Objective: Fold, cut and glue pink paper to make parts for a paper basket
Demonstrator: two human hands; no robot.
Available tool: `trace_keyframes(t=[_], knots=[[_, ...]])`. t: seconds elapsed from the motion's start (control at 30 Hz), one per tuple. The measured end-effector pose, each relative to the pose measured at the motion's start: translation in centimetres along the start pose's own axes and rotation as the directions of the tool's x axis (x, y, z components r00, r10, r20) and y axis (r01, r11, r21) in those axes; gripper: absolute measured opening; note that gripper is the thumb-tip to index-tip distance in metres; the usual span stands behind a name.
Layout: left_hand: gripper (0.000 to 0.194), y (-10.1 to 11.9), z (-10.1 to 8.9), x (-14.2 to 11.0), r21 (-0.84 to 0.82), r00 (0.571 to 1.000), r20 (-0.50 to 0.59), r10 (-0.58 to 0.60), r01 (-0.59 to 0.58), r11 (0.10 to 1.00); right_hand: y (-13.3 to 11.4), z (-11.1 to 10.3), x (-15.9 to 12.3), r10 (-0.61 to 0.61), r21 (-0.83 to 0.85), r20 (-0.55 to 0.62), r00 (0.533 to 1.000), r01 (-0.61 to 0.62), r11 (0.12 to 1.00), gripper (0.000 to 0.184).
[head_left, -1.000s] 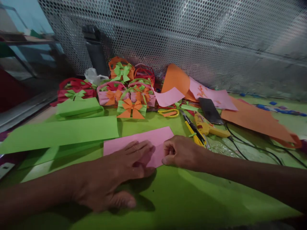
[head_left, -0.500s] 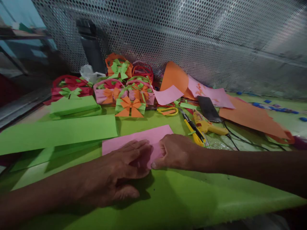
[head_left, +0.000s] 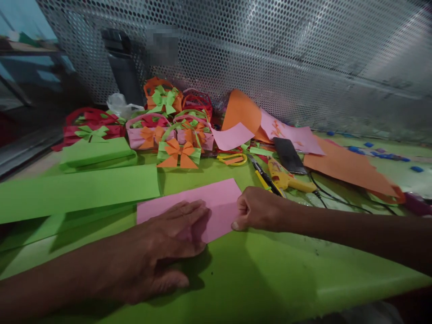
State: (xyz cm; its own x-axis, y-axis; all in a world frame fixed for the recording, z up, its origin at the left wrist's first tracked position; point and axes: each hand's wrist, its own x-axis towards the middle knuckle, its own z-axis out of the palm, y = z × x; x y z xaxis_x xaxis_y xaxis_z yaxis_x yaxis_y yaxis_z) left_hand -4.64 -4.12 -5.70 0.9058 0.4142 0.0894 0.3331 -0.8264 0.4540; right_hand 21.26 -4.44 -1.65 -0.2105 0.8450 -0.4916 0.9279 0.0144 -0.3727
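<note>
A pink sheet of paper [head_left: 221, 198], apparently folded, lies on the green tabletop in front of me. My left hand [head_left: 158, 245] rests flat across its left and middle part, fingers stretched out and thumb apart on the table side. At the paper's right end my right hand [head_left: 258, 209] is closed, fingers curled and thumb low against the corner of the near edge. The palm side of this hand is hidden. Long green paper sheets [head_left: 81, 189] lie left of the pink one. Just beyond it stands a small green paper basket with an orange bow [head_left: 179, 153].
Several paper baskets [head_left: 150, 132] crowd the back left, near a dark bottle [head_left: 124, 74]. Yellow-handled scissors [head_left: 232, 159], a cutter [head_left: 266, 177], a yellow glue gun [head_left: 286, 177] with its cord and a phone [head_left: 289, 155] lie behind my right hand. Orange paper [head_left: 347, 164] lies at right.
My right hand has slid right along the pink paper's near edge to its right end, uncovering more of the sheet. My left hand stays flat on it. The view has shifted slightly.
</note>
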Motion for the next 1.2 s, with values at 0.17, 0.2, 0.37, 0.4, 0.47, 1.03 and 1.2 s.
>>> trace_keyframes(t=[0.17, 0.2, 0.37, 0.4, 0.47, 1.03, 1.2], knots=[[0.051, -0.4, -0.3, -0.1, 0.136, 0.988, 0.149, 0.050, -0.071, 0.988, 1.4, -0.4, -0.4, 0.008, -0.001, -0.034, 0.999, -0.008, 1.000, 0.028], [0.052, -0.5, -0.3, -0.1, 0.141, 0.988, 0.145, 0.052, -0.073, 0.987, 1.7, -0.4, -0.5, 0.008, -0.006, -0.049, 0.999, -0.008, 1.000, 0.028], [0.049, -0.7, -0.1, -0.1, 0.134, 0.989, 0.113, 0.099, -0.114, 0.984, 3.0, -0.4, -0.6, 0.049, -0.006, -0.087, 0.995, -0.049, 0.999, 0.023], [0.048, -0.7, 0.0, -0.2, 0.127, 0.990, 0.102, 0.097, -0.110, 0.986, 3.1, -0.4, -0.7, 0.062, 0.002, -0.081, 0.995, -0.062, 0.998, 0.024], [0.046, -0.7, -0.1, -0.2, 0.111, 0.992, 0.088, 0.087, -0.097, 0.989, 3.3, -0.5, -0.9, 0.086, 0.019, -0.068, 0.994, -0.085, 0.996, 0.024], [0.050, -0.8, -0.1, 0.0, 0.124, 0.981, 0.118, 0.151, -0.166, 0.978, -2.5, 0.4, -1.8, -0.118, 0.071, -0.036, 0.992, 0.120, 0.990, 0.019], [0.048, -0.2, -0.3, 0.2, 0.098, 0.987, 0.086, 0.133, -0.141, 0.985, -5.0, 1.4, -0.2, -0.067, 0.031, 0.046, 0.997, 0.066, 0.997, 0.024]])
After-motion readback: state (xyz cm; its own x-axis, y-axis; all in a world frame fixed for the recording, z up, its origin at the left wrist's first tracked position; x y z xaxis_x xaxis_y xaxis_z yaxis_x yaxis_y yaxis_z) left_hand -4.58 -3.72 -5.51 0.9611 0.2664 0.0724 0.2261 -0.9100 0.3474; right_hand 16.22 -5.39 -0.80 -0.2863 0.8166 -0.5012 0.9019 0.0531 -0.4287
